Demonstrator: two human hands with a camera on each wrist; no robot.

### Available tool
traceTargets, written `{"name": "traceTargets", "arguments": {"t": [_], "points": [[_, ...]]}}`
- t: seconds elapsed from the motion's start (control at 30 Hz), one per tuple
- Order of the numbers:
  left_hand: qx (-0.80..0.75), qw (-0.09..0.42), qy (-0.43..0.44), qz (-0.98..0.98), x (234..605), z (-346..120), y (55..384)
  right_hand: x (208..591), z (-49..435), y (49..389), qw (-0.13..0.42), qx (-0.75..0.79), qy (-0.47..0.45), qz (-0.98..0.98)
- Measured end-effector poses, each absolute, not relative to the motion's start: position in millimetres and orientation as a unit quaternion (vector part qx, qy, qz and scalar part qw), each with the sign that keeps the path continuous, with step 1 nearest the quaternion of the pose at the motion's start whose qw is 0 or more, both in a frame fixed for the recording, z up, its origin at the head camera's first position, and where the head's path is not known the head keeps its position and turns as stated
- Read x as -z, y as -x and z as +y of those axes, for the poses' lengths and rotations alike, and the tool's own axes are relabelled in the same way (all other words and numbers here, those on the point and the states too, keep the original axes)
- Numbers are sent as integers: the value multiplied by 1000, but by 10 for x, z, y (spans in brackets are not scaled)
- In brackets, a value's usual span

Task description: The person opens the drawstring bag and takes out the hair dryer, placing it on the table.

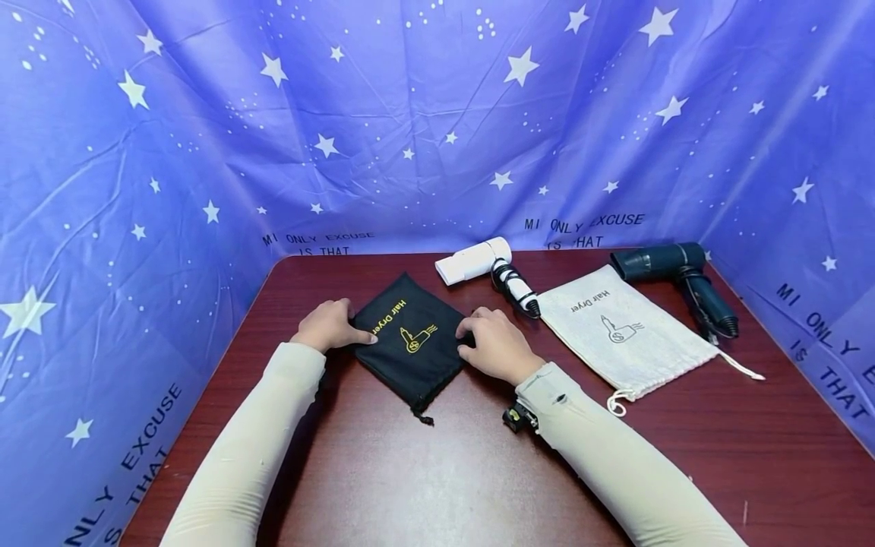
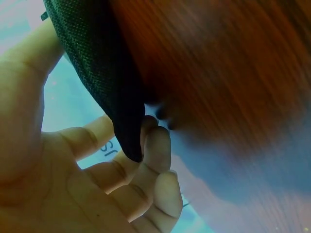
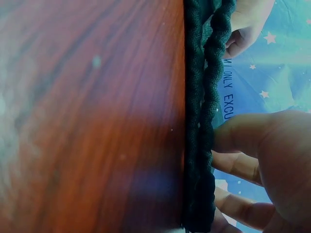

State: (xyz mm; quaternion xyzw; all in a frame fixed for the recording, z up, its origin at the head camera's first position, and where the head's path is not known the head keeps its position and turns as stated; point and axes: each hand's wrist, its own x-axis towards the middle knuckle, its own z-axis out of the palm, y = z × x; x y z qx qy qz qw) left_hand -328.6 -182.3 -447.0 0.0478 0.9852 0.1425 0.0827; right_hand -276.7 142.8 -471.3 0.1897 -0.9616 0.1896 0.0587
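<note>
A black drawstring bag [image 1: 410, 327] printed "Hair Dryer" in yellow lies turned cornerwise on the table, its cord end toward me. At its left corner my left hand [image 1: 331, 325] pinches the fabric, thumb on top. In the left wrist view the fingers [image 2: 158, 148] of that hand curl around the dark edge. My right hand [image 1: 497, 343] is at the opposite corner, fingers bent and tips against the cloth. The right wrist view shows the gathered mouth [image 3: 218, 63] with its two layers slightly apart; the thumb touches the upper one and some fingertips are hidden.
Behind the right hand lies a white hair dryer [image 1: 475, 260] with its cord wrapped around the handle. A white drawstring bag [image 1: 636, 334] is on the right. Beyond it sits a dark hair dryer [image 1: 659, 262]. Blue star-printed curtains [image 1: 410, 114] enclose the table [image 1: 383, 471].
</note>
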Motion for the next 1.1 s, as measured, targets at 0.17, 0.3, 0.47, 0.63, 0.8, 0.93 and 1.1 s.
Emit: {"name": "traceTargets", "arguments": {"t": [0.17, 0.3, 0.47, 0.63, 0.8, 0.93, 1.1], "points": [[-145, 94, -47, 984, 4479, -1835, 3292, 4736, 1426, 2764, 53, -191, -191, -961], [-146, 100, -45, 983, 4482, -1848, 3300, 4757, 1429, 2774, 50, -191, -194, -961], [-149, 100, -49, 983, 4479, -1847, 3325, 4759, 1441, 2785, 57, -192, -197, -960], [-148, 101, -45, 983, 4477, -1841, 3337, 4758, 1449, 2786, 58, -193, -197, -959], [-150, 103, -45, 982, 4479, -1850, 3346, 4754, 1445, 2783, 54, -193, -193, -960], [-152, 104, -46, 982, 4480, -1851, 3347, 4744, 1445, 2775, 53, -194, -193, -960], [-147, 107, -49, 982, 4460, -1844, 3336, 4730, 1455, 2759, 50, -188, -190, -962]]}}
